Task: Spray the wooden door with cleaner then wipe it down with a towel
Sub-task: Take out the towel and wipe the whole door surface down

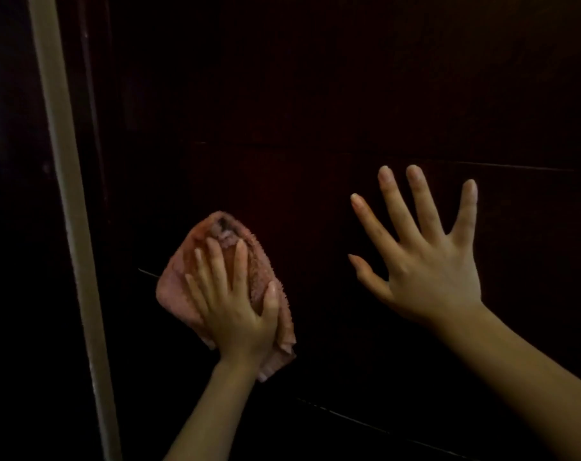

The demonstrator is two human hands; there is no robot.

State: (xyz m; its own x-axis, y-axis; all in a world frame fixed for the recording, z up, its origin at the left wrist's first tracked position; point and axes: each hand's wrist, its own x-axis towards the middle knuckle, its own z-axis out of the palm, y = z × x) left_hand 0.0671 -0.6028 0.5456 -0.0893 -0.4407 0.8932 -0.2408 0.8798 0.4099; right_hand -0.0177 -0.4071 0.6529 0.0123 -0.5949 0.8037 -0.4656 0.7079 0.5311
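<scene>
Far left: pale door-frame strip [66,194], upright, just beside the door edge. Next, pink towel [179,277], bunched and fluffy, flat against the wooden door [315,94] at lower left. The left hand [236,311] lies on top of it with fingers straight and spread, pressing rather than clutching, and the thumb runs along the towel's right edge. The towel looks soft, light and limp; it will likely slide or drop unless palm pressure holds, so it is best controlled from its middle. The door is dark, rigid and panelled, with faint groove lines; wetness cannot be told. To the right, the right hand [429,267] is splayed flat on the door, holding nothing. No spray bottle in view. No labels or writing readable.
</scene>
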